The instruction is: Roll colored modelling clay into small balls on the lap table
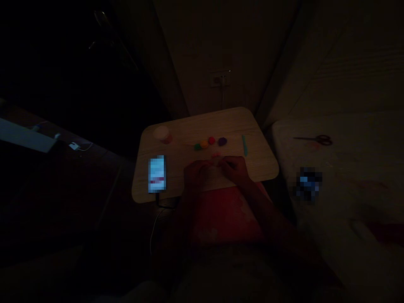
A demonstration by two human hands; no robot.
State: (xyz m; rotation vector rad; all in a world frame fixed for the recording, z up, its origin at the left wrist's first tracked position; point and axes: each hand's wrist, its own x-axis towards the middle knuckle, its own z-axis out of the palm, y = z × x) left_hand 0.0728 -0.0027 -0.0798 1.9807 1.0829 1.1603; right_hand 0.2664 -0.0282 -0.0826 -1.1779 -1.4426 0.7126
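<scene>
In dim light my left hand (196,171) and my right hand (234,167) rest close together at the near side of a small wooden table (183,191). Both have curled fingers, with the fingertips almost meeting; whatever is pinched there is too dark to make out. Just beyond the fingertips lies a small pinkish piece (216,155). Farther back sit small lumps that look like modelling clay: green (198,147), orange (205,144), red (211,140) and purple (222,141). A teal stick-like tool (245,145) lies to their right.
A pale cup (162,134) stands at the table's back left. Nearer is a lit phone (157,174) with a cable (162,206). On the pale surface to the right are scissors (315,139) and a blurred dark object (307,185). A wall socket (220,79) is behind.
</scene>
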